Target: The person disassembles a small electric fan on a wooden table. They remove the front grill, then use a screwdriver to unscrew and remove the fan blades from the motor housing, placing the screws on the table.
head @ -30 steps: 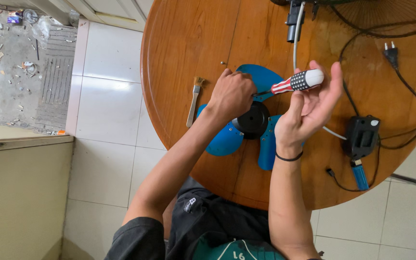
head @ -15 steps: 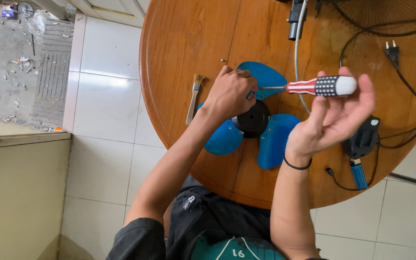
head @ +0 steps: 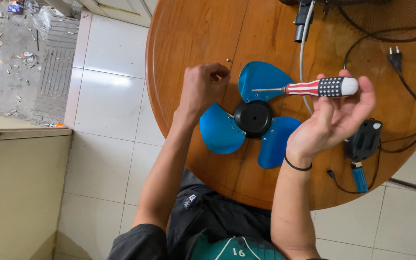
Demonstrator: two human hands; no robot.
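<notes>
Since the earlier frame your left hand [head: 202,87] has come off the fan blade [head: 256,118] and now sits curled just above its left side, fingers tucked in; can't tell if it pinches anything. The metal tool it covered earlier by the table [head: 188,38] edge isn't visible now. Your right hand [head: 335,118] has stayed raised, palm up, fingers wrapped loosely round the screwdriver [head: 314,88], gripping its red, white and dark handle. The shaft points left, tip over the upper blade, handle's white end to the right.

The fan blade lies flat on the round wooden table, 3 blue blades around 1 black hub, between your 2 hands. A white cable [head: 304,43] runs from the table's top edge down past the screwdriver. A small screw [head: 227,60] lies on the wood just above your left hand. Right of your right hand: a black box [head: 363,139], with a blue lighter [head: 360,177] just below it, black wires looping around, and a 2-pin plug [head: 395,58] near the top right. A black band sits on your right wrist.
</notes>
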